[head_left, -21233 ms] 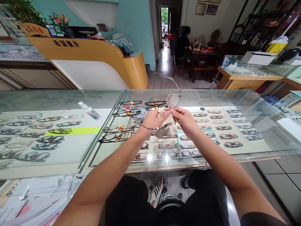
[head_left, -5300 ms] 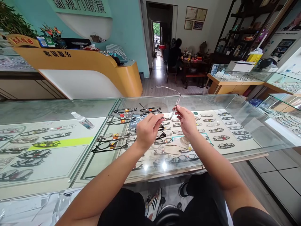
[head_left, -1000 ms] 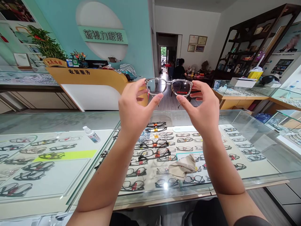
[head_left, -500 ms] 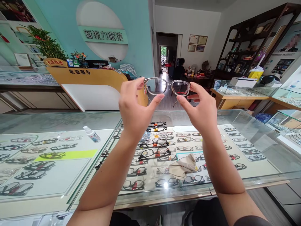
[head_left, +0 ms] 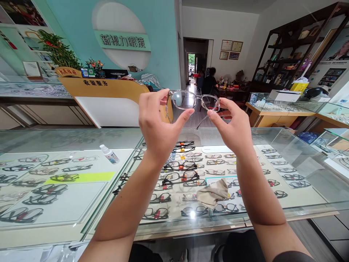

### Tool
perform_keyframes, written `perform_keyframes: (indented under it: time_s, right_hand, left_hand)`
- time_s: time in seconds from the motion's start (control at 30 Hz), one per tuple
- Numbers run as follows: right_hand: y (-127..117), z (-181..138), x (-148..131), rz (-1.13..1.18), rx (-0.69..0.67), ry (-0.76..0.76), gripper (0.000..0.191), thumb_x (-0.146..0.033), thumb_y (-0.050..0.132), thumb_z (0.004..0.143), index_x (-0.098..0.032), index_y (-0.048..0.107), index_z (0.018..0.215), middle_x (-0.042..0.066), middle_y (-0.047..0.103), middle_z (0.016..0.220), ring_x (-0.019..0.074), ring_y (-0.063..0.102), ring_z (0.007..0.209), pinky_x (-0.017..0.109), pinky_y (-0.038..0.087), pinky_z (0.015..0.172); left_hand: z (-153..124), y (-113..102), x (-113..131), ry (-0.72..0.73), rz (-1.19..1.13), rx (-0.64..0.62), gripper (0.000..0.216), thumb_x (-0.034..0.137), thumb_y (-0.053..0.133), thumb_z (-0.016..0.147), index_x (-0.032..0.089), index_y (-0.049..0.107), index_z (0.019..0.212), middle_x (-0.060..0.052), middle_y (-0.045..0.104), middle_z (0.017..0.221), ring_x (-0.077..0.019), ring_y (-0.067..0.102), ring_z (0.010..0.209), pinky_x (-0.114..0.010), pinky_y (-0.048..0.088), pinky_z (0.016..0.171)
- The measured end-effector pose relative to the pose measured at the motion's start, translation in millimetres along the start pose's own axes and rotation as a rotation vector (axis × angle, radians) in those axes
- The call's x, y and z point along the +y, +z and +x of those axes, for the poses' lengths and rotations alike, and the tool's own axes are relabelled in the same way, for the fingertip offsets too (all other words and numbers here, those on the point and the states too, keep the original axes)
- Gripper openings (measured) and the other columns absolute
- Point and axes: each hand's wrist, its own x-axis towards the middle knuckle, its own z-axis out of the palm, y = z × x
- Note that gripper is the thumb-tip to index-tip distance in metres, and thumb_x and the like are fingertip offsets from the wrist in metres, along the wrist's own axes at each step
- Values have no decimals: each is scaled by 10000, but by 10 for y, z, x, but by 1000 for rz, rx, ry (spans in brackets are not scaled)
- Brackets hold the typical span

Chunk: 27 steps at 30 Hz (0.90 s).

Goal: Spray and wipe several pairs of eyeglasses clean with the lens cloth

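Observation:
A pair of clear-framed glasses (head_left: 194, 101) is held up at arm's length above the glass counter (head_left: 275, 136). My left hand (head_left: 158, 125) pinches its left rim between thumb and fingers. My right hand (head_left: 236, 125) pinches the right rim, whose lens carries a red sticker. The temples hang folded down behind the lenses. A crumpled beige cloth (head_left: 213, 193) lies on the counter below my right forearm, touched by neither hand.
A small spray bottle (head_left: 109, 154) lies on the counter at the left. Several glasses frames sit on the counter (head_left: 178, 179) and inside the display case. A yellow reception desk (head_left: 109, 92) stands behind. A person (head_left: 208, 82) sits at a far table.
The glasses have tilted slightly, right side lower and nearer my face, with my hands shifting a little. Much earlier I was wiping a lens with the cloth, which now lies on the counter.

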Motion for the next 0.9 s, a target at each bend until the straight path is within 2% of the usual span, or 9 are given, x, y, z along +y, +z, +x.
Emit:
perform_keyframes:
  time_s: [0.2,0.33,0.63,0.9]
  right_hand:
    - [-15,-10,-19,-1,47,-31,487,-604,741,930,-272,673,1280,95,772,1298,252,749,975,477,588,908]
    - [-30,-11,-17,17,72,-32,485,-603,774,910,-283,648,1252,71,764,1259,238,736,978,453,580,899]
    - [-28,2,28,-7,102,-105,516,-610,772,913,-298,613,1293,84,740,1280,268,715,1046,504,599,973]
    - [-56,-7,51,-56,108,-172,587,-603,732,948,-323,560,1434,116,678,1362,306,699,1118,555,605,999]
  left_hand:
    - [13,-3,-16,-62,-40,-54,587,633,900,833,273,680,1242,-93,678,1173,-279,707,1049,-440,585,850]
    - [23,-7,-10,-92,-47,-66,554,641,902,828,282,691,1193,-84,708,1151,-250,720,988,-429,593,819]
    - [20,9,-71,-95,-74,-107,576,666,902,819,287,709,1208,-84,749,1176,-249,745,1020,-413,608,814]
    - [14,26,-102,-115,-115,-147,602,683,891,819,284,718,1237,-98,758,1210,-257,760,1051,-383,616,757]
